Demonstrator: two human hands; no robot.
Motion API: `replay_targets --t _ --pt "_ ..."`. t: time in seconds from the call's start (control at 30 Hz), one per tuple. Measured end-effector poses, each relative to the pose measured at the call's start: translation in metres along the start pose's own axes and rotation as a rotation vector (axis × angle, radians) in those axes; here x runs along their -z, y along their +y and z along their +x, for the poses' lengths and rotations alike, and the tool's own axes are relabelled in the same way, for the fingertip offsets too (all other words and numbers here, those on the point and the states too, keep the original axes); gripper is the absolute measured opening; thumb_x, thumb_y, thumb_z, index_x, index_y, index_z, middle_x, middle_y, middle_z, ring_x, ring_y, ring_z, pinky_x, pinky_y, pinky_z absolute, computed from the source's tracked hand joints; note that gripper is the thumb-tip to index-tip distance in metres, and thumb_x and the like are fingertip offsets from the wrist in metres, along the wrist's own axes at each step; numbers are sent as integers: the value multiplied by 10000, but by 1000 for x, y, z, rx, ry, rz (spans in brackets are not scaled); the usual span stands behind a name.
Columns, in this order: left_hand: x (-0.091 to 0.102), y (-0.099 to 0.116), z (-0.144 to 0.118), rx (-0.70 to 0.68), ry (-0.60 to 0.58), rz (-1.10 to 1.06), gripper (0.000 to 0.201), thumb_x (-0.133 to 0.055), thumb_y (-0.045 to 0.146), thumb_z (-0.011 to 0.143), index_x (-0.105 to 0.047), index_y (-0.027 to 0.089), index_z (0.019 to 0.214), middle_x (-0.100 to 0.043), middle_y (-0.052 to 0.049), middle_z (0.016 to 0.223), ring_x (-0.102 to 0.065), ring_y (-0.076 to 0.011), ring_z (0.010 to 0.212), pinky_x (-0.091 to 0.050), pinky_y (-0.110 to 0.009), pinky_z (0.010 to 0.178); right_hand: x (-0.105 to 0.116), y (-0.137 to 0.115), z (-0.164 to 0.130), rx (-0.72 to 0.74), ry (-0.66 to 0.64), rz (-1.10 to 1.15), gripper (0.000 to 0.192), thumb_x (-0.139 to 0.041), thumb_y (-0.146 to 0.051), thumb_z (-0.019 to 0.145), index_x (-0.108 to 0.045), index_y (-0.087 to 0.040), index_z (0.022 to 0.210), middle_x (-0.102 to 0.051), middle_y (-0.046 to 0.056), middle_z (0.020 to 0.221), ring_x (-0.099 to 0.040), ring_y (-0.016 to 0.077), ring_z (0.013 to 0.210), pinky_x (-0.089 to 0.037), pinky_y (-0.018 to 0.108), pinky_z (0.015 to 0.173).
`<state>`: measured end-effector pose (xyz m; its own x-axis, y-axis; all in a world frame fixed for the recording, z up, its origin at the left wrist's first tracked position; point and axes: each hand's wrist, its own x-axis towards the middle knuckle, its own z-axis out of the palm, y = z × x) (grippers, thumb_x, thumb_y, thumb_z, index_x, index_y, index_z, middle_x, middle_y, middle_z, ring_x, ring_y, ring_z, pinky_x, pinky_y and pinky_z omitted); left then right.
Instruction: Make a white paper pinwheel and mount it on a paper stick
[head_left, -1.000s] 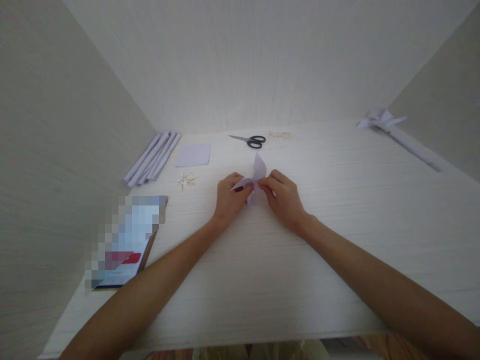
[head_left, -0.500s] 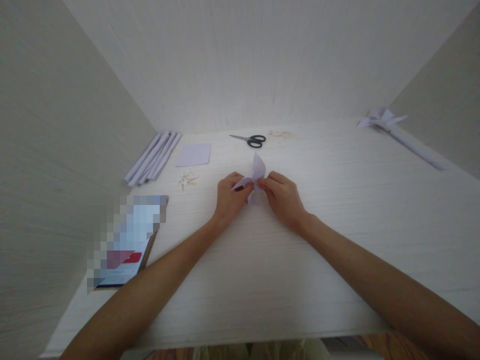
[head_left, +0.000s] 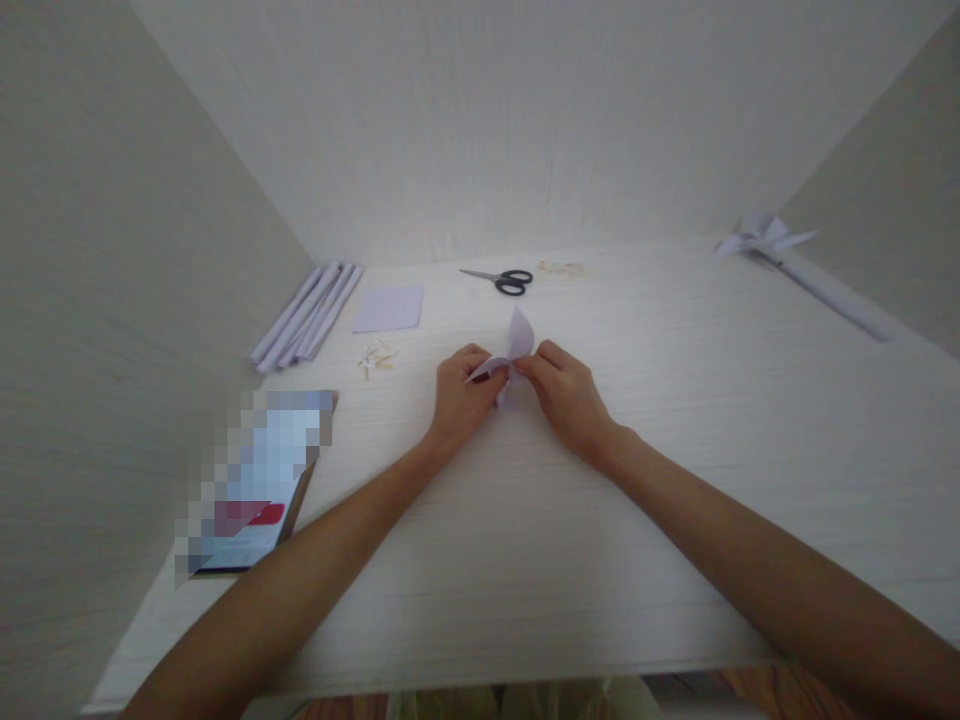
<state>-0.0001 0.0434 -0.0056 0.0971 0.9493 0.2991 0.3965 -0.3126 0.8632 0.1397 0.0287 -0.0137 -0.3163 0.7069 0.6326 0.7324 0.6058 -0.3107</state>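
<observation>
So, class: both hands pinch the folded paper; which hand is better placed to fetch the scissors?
Probably the right hand: the scissors lie beyond the folded paper, handles rightward. The left hand could keep pinching.

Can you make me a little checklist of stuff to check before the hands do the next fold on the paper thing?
1. Both hands on the paper: ok. The left hand and right hand pinch the folded paper piece at its middle.
2. Paper flaps free: ok, one flap stands up above the fingers.
3. Table room near the hands: ok, bare wood all round them.
4. Scissors out of the way: ok, lying shut-looking at the back.
5. Spare paper square and rolled paper sticks within sight: ok, on the left.
6. Crease lined up: cannot tell, the fingers hide it.
</observation>
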Motion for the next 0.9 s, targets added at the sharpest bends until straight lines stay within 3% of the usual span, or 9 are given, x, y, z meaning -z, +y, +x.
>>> replay_targets --t 0.27,0.73,0.9 --pt "2 3 0 4 -19 -36 153 -552 142 652 -562 136 499 -461 32 567 -431 -66 525 -317 -209 494 1 2 1 -46 100 136 176 -457 -131 801 -612 -159 721 -552 28 667 -513 121 624 -411 224 570" --pt "1 2 -1 -40 -44 -8 176 -548 137 656 -555 140 480 -464 29 562 -445 -74 539 -330 -214 510 5 0 1 11 47 64 177 -402 -193 848 -566 -155 792 -591 60 708 -529 150 669 -418 250 621" --pt "1 4 -1 -27 -53 -70 161 -557 147 661 -569 139 500 -469 31 567 -442 -65 529 -328 -205 495 6 -2 3 -31 69 27 173 -396 -222 852 -530 -166 758 -578 51 682 -512 149 638 -404 252 599"
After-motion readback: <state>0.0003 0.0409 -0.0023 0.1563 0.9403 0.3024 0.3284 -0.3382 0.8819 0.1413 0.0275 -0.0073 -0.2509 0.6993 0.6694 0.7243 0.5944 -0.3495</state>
